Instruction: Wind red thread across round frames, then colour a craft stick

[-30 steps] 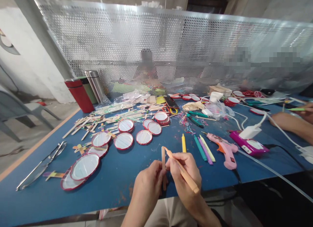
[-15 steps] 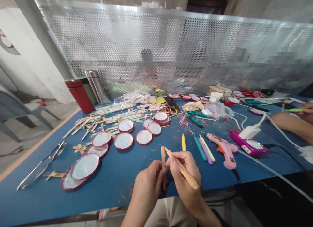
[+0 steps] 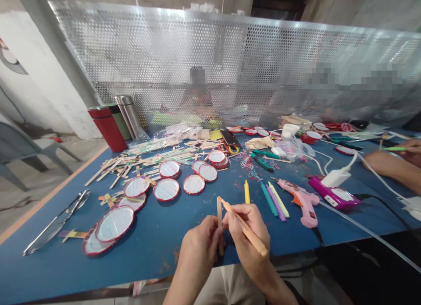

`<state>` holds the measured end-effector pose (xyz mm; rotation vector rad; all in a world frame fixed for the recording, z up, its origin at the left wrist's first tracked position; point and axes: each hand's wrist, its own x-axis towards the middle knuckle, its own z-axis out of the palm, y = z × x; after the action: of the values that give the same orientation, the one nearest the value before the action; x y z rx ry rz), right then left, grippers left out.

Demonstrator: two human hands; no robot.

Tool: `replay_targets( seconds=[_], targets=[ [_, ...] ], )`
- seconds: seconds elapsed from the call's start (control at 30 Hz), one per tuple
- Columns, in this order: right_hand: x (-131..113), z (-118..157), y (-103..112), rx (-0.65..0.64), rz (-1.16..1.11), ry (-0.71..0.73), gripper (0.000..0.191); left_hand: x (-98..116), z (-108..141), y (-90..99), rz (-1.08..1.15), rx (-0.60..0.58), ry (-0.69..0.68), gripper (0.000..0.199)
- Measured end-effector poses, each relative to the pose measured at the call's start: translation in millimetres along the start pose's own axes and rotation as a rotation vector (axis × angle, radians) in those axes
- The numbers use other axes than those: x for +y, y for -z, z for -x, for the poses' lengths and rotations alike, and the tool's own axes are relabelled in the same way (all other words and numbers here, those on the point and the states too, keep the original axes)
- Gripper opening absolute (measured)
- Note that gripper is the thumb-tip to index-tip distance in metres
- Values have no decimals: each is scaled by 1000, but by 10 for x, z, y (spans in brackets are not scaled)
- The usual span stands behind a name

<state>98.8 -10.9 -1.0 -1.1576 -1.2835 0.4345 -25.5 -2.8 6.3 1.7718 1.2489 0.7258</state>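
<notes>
Upright between the fingers of my left hand (image 3: 201, 243) is a wooden craft stick (image 3: 220, 213), its lower end showing below the fingertips. My right hand (image 3: 250, 235) grips an orange marker (image 3: 248, 235) like a pen, the tip touching or very close to the stick's top end. Beyond my hands lies a yellow marker (image 3: 247, 192). To its right are a teal marker (image 3: 269, 200), a purple marker (image 3: 276, 203) and a pale yellow marker (image 3: 279, 200), side by side.
Left of my hands lie several red-rimmed discs (image 3: 115, 224) and eyeglasses (image 3: 55, 221). Loose craft sticks (image 3: 115, 167) are heaped farther back, near a red flask (image 3: 107, 129). At right are a pink glue gun (image 3: 304, 202), a purple power strip (image 3: 335, 193) and another person's hand (image 3: 383, 164).
</notes>
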Motion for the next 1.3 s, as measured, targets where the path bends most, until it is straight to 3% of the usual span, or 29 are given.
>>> replay_targets(
  seconds=[0.3, 0.57, 1.0, 1.3],
  targets=[
    [16, 14, 37, -91, 2, -5, 8, 18, 11, 15, -13, 1, 5, 23],
    [-59, -19, 0, 15, -42, -22, 6, 7, 5, 8, 12, -8, 17, 22],
    [48, 35, 27, -50, 22, -2, 8, 3, 10, 11, -25, 15, -6, 22],
    [12, 28, 22, 1, -53, -7, 4, -2, 16, 12, 4, -13, 1, 21]
  ],
)
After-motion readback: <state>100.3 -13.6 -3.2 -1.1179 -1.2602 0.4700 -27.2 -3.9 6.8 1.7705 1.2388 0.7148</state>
